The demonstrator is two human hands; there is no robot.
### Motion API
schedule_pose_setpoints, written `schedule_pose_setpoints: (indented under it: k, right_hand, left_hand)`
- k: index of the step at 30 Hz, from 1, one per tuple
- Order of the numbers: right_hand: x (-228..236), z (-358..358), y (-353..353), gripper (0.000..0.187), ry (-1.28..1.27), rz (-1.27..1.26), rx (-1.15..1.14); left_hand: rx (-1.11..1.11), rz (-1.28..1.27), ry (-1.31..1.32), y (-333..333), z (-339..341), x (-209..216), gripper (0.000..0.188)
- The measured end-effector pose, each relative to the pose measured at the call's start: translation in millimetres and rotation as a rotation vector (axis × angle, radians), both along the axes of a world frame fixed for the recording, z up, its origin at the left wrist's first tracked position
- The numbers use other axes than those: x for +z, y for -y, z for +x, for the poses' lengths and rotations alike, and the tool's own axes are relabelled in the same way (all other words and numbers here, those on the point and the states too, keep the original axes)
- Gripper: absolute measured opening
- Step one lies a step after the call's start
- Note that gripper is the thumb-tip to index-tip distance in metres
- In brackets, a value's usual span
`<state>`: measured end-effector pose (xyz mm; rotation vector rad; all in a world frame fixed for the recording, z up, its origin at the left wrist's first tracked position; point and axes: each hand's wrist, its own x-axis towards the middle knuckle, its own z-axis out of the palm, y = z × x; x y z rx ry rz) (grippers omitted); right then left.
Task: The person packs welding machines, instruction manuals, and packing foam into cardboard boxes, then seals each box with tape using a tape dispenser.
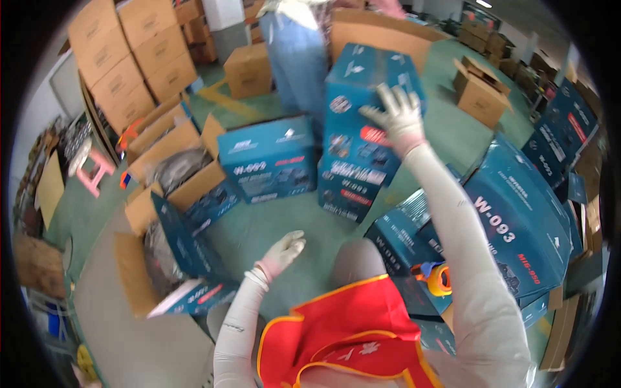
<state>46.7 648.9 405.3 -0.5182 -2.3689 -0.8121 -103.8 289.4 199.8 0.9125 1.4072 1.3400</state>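
A tall teal printed carton stands upright on another teal carton. My right hand, in a white glove, is spread against the tall carton's upper face near its top edge. My left hand, also gloved, hovers over the green floor with its fingers curled together and nothing in them. Left of the stack is a closed teal carton. Farther left, two opened cartons hold plastic-wrapped items: one item in the rear carton, another in the nearer one.
Large teal cartons lean at the right, with an orange tape dispenser beside them. A person in jeans stands behind the stack. Brown cartons are piled at the far left, near a pink stool. An open brown carton sits behind right.
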Motion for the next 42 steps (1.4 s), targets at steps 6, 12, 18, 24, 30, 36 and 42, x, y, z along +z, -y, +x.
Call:
schedule_pose_setpoints:
  k: [6,12,18,24,30,36,42]
  right_hand:
    - [-1,-14,14,0.043,0.071,-0.12,-0.006]
    - [-92,-98,118,0.032,0.633,-0.508,0.279]
    - [-175,-179,144,0.048,0.744,-0.456,0.488]
    - [-164,-327,114,0.062,0.445,-0.704,0.398]
    - [-160,-430,91,0.101,0.419,-0.726,0.046]
    - [-149,-455,75,0.072,0.433,-0.936,0.258]
    - [-175,-402,139,0.02,0.912,-0.182,0.267]
  left_hand:
    - [0.284,-0.462,-0.985,69,-12,5,0.055]
    - [0.15,-0.374,-1.075,62,7,16,0.052]
    - [0.079,-0.463,-1.093,63,-9,30,0.051]
    - [0.113,-0.487,-1.03,64,-39,18,0.052]
    - [0.147,-0.481,-0.982,70,-52,2,0.051]
    - [0.142,-0.492,-0.924,81,-63,-7,0.047]
    - [0.152,-0.403,-0.924,74,-68,-4,0.044]
